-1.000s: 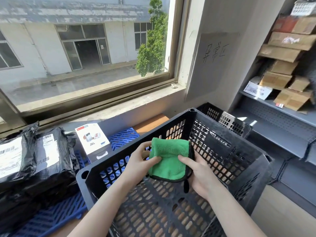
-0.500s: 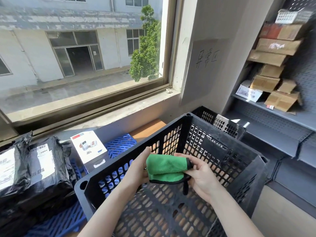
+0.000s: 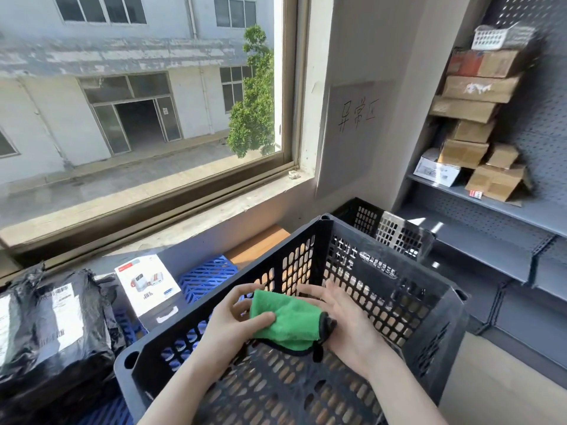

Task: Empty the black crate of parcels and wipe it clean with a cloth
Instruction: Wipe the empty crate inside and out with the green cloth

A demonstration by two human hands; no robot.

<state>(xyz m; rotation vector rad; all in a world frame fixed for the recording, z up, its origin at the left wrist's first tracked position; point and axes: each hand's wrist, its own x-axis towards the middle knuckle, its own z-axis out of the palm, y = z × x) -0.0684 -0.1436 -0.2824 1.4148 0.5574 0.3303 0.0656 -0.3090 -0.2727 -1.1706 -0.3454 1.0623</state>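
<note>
A black perforated crate (image 3: 399,305) stands in front of me with nothing inside but my hands. Over its middle I hold a folded green cloth (image 3: 288,323) with a black trim. My left hand (image 3: 233,320) pinches the cloth's left side, thumb on top. My right hand (image 3: 346,326) cups the cloth's right end, fingers behind it. Black-wrapped parcels (image 3: 52,326) with white labels lie outside the crate at the left, beside a white product box (image 3: 147,283).
A blue plastic pallet (image 3: 208,274) lies under the parcels and crate. A second black crate (image 3: 386,225) stands behind the first. Grey shelving (image 3: 491,210) with cardboard boxes fills the right. A window sill (image 3: 190,219) runs along the back.
The cloth has gone from spread flat between both hands to folded into a smaller bundle. The view has tilted upward and both hands sit a little lower in the crate.
</note>
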